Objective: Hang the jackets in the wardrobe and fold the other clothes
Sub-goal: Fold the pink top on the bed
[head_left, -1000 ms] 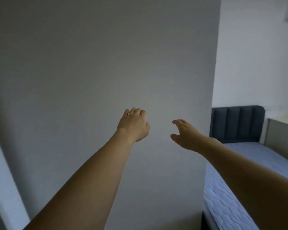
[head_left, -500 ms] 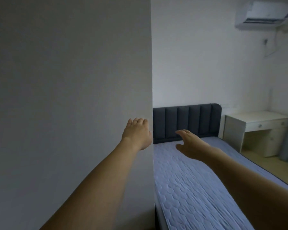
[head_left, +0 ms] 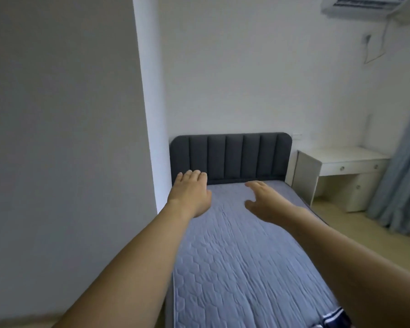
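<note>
Both my arms reach forward over the bed (head_left: 242, 261), which has a blue-grey quilted mattress. My left hand (head_left: 189, 194) is held out with relaxed fingers and holds nothing, just right of the wardrobe's grey side panel (head_left: 64, 150). My right hand (head_left: 263, 202) is also out in front, fingers loosely spread, empty. A small piece of dark navy clothing with white stripes (head_left: 334, 319) shows at the bottom right edge of the mattress, mostly cut off by the frame. No jacket is in view.
A dark padded headboard (head_left: 230, 157) stands against the white wall. A white desk with drawers (head_left: 341, 169) sits right of the bed, a blue curtain (head_left: 402, 174) beyond it. An air conditioner (head_left: 365, 5) hangs top right. Wooden floor runs along the bed's right side.
The view has swung right, from the grey wardrobe panel to the bed, desk and curtain. Both hands stay out in front, empty, and now hover over the mattress.
</note>
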